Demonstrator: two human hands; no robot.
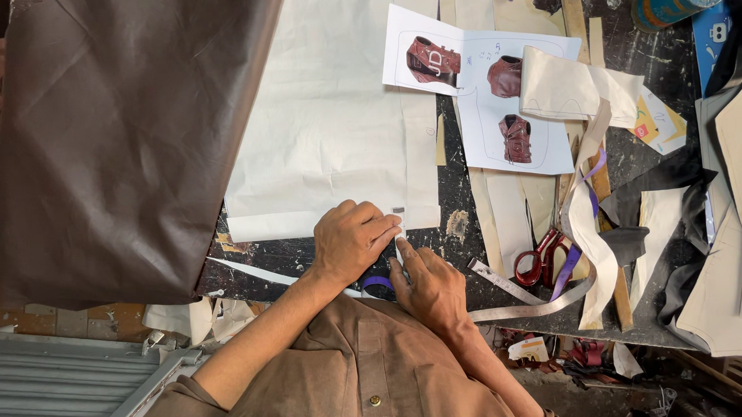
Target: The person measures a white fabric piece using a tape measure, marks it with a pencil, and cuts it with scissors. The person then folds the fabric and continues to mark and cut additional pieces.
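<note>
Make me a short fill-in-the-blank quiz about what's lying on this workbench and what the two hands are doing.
1. Both hands meet on a small ____ piece at the paper pattern's edge.
2. The scissors have ____ handles.
3. The big leather sheet is dark ____.
4. The printed sheets show three ____.

Missing words: white; red; brown; jackets

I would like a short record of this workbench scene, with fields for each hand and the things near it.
left hand: fingers curled, pressing the lower edge of the paper pattern
right hand: fingers stretched out, touching a small white piece; its kind is unclear
left side: brown leather sheet
right side: red scissors, tape measure
far side: printed sheets with jacket pictures
</note>
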